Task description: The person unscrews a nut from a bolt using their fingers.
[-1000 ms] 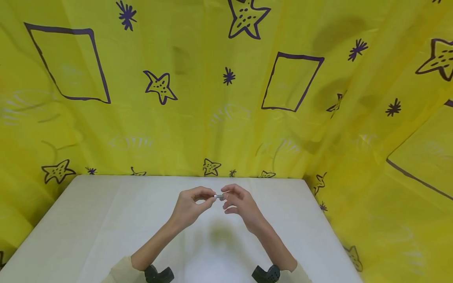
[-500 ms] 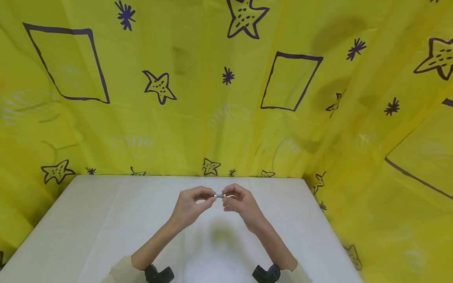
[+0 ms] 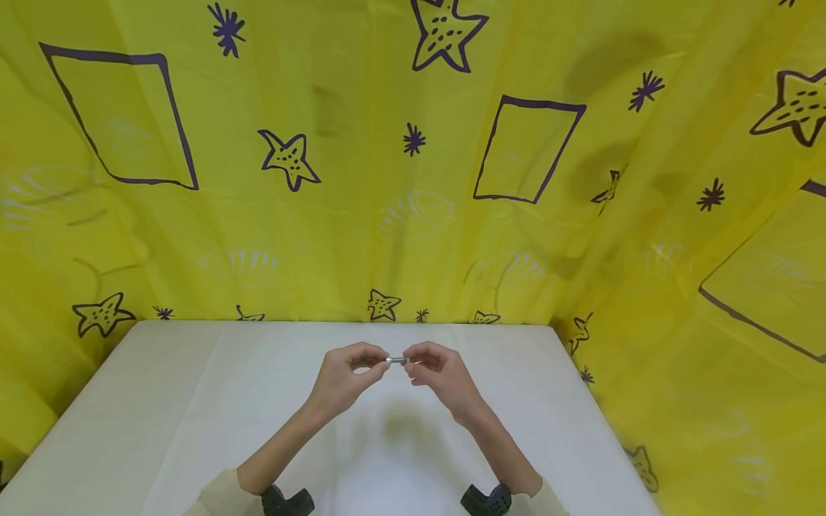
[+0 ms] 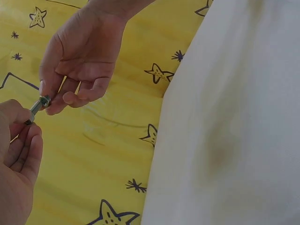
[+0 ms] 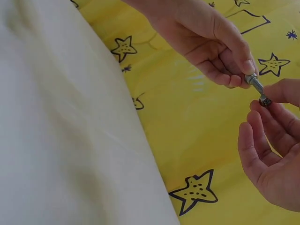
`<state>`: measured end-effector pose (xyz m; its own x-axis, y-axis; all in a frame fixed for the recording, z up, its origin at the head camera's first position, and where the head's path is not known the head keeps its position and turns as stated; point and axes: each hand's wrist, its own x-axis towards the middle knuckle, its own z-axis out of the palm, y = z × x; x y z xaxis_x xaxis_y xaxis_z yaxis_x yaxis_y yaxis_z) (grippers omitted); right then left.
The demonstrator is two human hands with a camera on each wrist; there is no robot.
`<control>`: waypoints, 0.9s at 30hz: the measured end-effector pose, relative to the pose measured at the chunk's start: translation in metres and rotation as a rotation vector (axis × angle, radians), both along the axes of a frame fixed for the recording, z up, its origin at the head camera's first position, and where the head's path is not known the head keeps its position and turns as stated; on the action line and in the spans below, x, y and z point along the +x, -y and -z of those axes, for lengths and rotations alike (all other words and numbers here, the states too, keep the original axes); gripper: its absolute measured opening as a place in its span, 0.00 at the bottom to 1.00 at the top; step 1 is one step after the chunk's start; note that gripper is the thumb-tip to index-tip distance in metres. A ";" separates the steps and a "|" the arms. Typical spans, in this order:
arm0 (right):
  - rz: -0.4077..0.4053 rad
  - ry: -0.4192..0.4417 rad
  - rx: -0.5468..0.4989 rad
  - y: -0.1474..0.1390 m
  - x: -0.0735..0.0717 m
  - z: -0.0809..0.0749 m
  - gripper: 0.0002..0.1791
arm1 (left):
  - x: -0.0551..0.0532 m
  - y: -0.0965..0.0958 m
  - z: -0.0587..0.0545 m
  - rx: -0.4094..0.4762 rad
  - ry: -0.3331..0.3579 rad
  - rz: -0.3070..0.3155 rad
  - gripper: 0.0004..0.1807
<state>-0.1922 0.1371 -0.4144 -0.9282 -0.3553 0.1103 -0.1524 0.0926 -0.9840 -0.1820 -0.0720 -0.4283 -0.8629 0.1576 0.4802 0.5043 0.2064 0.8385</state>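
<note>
A small silver bolt (image 3: 396, 360) is held level between the two hands, above the table. My left hand (image 3: 342, 376) pinches one end of it between thumb and fingertips. Its threaded shank (image 5: 257, 85) shows in the right wrist view. On the other end sits a metal nut (image 5: 265, 100), which my right hand (image 3: 449, 380) pinches with thumb and index finger. The remaining right fingers (image 5: 253, 145) are loosely bent, off the bolt. In the left wrist view the nut (image 4: 45, 101) lies against the right fingertips; the left fingers partly hide the bolt's other end.
A white table (image 3: 258, 430) lies beneath both hands. Yellow cloth (image 3: 361, 236) with dark stars and frames hangs behind it and along its right side. Dark devices are strapped at the left wrist (image 3: 287, 502) and right wrist (image 3: 485, 499).
The right fingers, looser around the bolt's end a second ago, have closed in and now pinch the nut there. The left hand keeps its hold, with the bolt shifted very slightly left.
</note>
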 end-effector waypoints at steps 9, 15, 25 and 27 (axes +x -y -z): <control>0.018 -0.026 0.121 -0.004 -0.002 0.015 0.10 | -0.004 0.009 0.023 -0.017 0.098 -0.013 0.05; 0.041 -0.007 0.164 -0.009 -0.012 0.041 0.09 | -0.006 0.011 0.039 -0.006 0.192 -0.010 0.04; 0.022 -0.004 0.217 -0.011 -0.018 0.074 0.07 | -0.011 0.013 0.067 -0.046 0.285 -0.047 0.02; 0.028 -0.014 0.236 -0.011 -0.019 0.080 0.08 | -0.012 0.013 0.071 -0.045 0.279 -0.047 0.02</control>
<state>-0.2111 0.1479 -0.4941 -0.9370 -0.3472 0.0400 -0.1598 0.3240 -0.9325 -0.1942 -0.0854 -0.4995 -0.9676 0.1300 0.2164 0.2442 0.2642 0.9330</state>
